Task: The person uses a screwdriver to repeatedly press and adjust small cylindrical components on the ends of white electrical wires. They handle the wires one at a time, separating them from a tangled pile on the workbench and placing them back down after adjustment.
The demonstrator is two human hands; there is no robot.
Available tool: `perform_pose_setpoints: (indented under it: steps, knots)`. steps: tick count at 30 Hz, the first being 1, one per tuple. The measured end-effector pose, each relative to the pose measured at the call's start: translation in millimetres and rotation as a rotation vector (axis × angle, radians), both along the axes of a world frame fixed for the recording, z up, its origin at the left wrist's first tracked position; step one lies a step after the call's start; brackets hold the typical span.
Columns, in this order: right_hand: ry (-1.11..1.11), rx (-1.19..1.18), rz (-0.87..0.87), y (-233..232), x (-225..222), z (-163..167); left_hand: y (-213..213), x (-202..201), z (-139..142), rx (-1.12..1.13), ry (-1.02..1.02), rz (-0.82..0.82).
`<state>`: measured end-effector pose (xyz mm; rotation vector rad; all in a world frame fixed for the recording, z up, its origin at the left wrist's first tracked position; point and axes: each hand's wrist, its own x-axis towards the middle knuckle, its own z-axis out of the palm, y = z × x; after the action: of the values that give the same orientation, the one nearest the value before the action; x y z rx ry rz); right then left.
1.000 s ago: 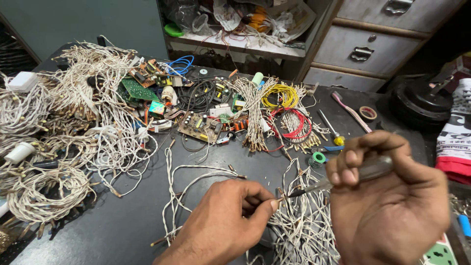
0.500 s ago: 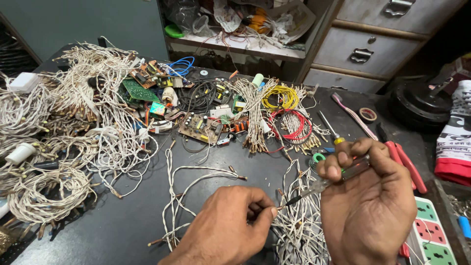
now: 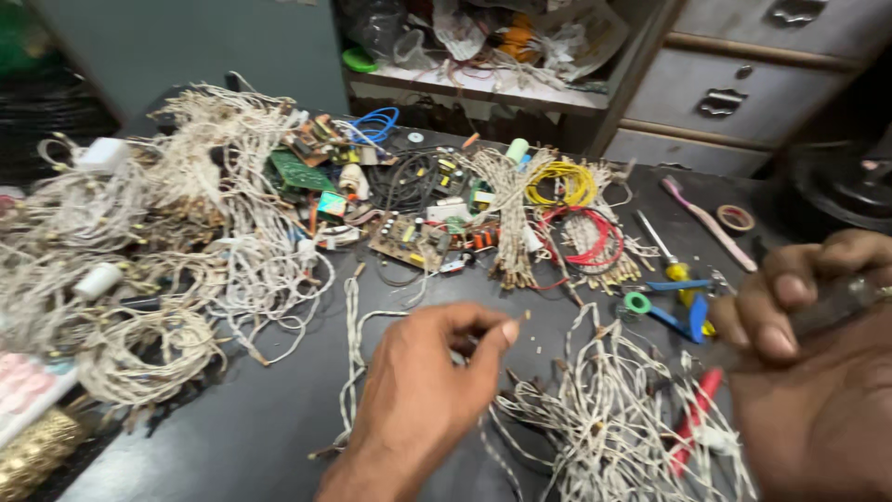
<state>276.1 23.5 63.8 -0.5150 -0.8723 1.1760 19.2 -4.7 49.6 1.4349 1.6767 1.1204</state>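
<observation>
— How far along is the wire sorting?
— Barely begun, I'd judge: heaps of white wire (image 3: pixel 232 214) still cover the desk (image 3: pixel 232 437). The left hand (image 3: pixel 423 390) pinches a thin white strand from the loose tangle (image 3: pixel 613 418) beside it (fingers nearly closed); the right hand (image 3: pixel 818 372) grips a dark, blurred tool.

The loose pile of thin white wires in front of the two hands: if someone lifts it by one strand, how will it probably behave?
The white wire pile is probably floppy: its thin strands curl and sag across the dark table. Because the strands cross and loop together, pulling one would likely drag others along. It looks light for its size, being mostly gaps between strands.
</observation>
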Motion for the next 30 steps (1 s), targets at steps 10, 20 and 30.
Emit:
perform_pose_setpoints:
  steps: [10, 20, 30]
  knots:
    - [-1.395, -0.379, 0.291, -22, -83, -49, 24, -18, -6, -0.018, -0.596, 0.043]
    - [-1.264, -0.167, 0.221, 4, -39, -29, 18, -47, 13, -0.111, -0.110, 0.061]
    - [-1.302, -0.600, -0.070, 14, 23, -4, -4, -58, 29, -0.391, 0.390, -0.437]
